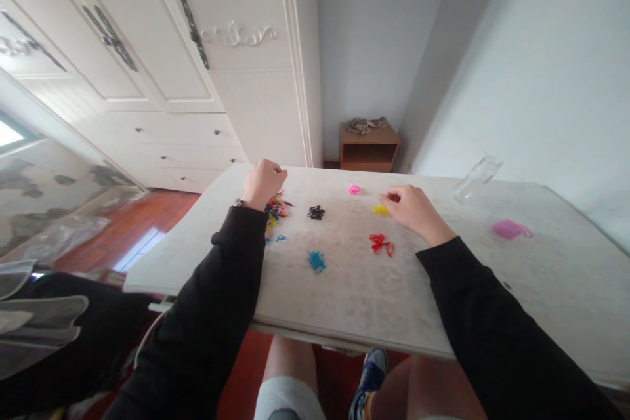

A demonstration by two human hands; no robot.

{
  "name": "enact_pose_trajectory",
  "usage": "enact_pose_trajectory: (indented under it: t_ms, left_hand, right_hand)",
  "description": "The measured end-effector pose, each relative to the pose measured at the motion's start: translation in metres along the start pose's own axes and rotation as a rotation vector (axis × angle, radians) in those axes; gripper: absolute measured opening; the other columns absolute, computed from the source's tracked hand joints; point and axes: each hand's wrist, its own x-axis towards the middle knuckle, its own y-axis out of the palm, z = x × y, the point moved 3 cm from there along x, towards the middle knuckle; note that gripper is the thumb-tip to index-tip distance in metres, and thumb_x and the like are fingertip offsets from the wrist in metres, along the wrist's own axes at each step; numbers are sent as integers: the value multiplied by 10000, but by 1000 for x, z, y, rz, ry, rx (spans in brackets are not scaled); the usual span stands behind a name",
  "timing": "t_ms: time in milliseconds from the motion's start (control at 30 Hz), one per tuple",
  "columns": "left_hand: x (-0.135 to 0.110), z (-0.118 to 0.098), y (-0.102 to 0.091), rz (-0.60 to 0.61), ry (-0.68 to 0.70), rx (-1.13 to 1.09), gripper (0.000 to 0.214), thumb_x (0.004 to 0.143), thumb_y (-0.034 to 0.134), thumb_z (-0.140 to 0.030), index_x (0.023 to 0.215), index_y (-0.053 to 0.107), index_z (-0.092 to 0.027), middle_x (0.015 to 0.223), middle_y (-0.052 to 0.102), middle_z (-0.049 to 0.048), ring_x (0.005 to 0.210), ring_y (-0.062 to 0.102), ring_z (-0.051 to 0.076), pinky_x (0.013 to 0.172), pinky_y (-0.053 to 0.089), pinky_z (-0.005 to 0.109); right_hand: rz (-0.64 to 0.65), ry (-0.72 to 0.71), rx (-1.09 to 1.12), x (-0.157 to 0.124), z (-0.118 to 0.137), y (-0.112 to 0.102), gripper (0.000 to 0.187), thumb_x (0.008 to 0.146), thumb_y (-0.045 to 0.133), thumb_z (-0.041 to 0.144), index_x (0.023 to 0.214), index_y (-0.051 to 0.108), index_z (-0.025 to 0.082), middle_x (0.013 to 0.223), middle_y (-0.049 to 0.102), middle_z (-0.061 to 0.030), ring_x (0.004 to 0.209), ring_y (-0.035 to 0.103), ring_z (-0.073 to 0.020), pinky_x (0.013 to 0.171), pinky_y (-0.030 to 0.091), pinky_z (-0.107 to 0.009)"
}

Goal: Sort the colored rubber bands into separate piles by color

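Note:
My left hand [264, 182], fingers curled closed, is over a mixed pile of small coloured rubber bands [277, 211]; whatever it may hold is hidden. At the yellow bands [380, 210], my right hand [406, 205] has its thumb and fingers pinched together, and I cannot make out anything between them. Sorted by colour between the hands lie black bands [315, 212], pink bands [354, 189], red bands [381, 245] and blue bands [317, 261]. A loose blue band [280, 237] rests beside the mixed pile.
On the right of the white table [354, 302] are a clear glass jar [477, 178] and a pink pouch [510, 229]. Beyond the far edge stands a small wooden cabinet [369, 144] with cloth on top. A white wardrobe [256, 98] rises at the back left.

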Motion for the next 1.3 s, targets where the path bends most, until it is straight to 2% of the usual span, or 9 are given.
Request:
enact_pose_trajectory:
  t_ms: [200,367,467,567,700,833,1000,1100,1300]
  left_hand:
    - [-1,9,11,28,-14,53,251,772,610,-182,965,770,-183,1026,739,156,1007,682,301,910,518,403]
    - [9,27,16,10,-51,53,372,771,589,-159,1118,723,-177,1174,708,167,1136,654,312,962,501,396]
    - [16,35,22,52,-46,43,388,765,589,-138,1132,715,-148,1208,702,188,1169,645,316,978,490,388]
    - [20,39,28,85,-17,35,354,736,607,-107,1068,726,-130,1147,722,188,1134,655,312,976,486,380]
    - [20,39,31,106,21,29,340,711,620,-86,1031,723,-140,987,740,124,1004,680,262,942,498,338]
    - [18,38,28,58,41,-15,361,722,573,-53,1035,719,-158,889,728,81,957,685,237,940,502,336]
    - [14,10,27,-22,185,-354,323,772,553,-78,1051,691,-165,792,707,40,779,685,183,806,538,321]
    - [0,-22,33,62,338,-668,289,807,596,-139,1088,654,-170,821,705,27,768,692,146,727,549,268]
    - [-43,-72,46,239,546,-903,267,792,749,-237,1030,655,-162,848,718,39,769,694,128,705,570,243]
  right_hand:
    - [6,19,3,-1,-1,3,292,909,599,342,683,712,196,752,755,-95,737,672,-219,667,381,-307]
    - [-9,9,-19,-2,0,3,276,899,609,315,679,728,199,745,761,-98,726,675,-221,649,384,-304]
    - [-8,10,-40,-2,1,4,274,891,618,298,657,722,200,726,756,-97,680,655,-211,628,372,-306]
    - [1,16,-58,-1,1,5,284,891,622,304,645,717,200,718,750,-101,683,657,-216,624,370,-308]
    - [13,14,-72,-1,1,6,274,900,611,298,673,728,200,742,758,-108,722,674,-226,636,374,-307]
    - [12,20,-73,-2,1,5,278,902,613,303,666,717,199,733,752,-106,714,666,-223,635,363,-310]
    - [9,13,-52,-2,3,6,261,894,619,299,670,715,207,729,748,-92,714,663,-215,634,367,-303]
    - [-1,-18,6,-2,7,7,230,889,617,290,702,722,206,734,746,-74,703,655,-202,643,375,-298]
    - [-19,-200,195,-6,28,9,179,892,614,229,746,711,192,752,732,-47,687,629,-168,676,427,-282]
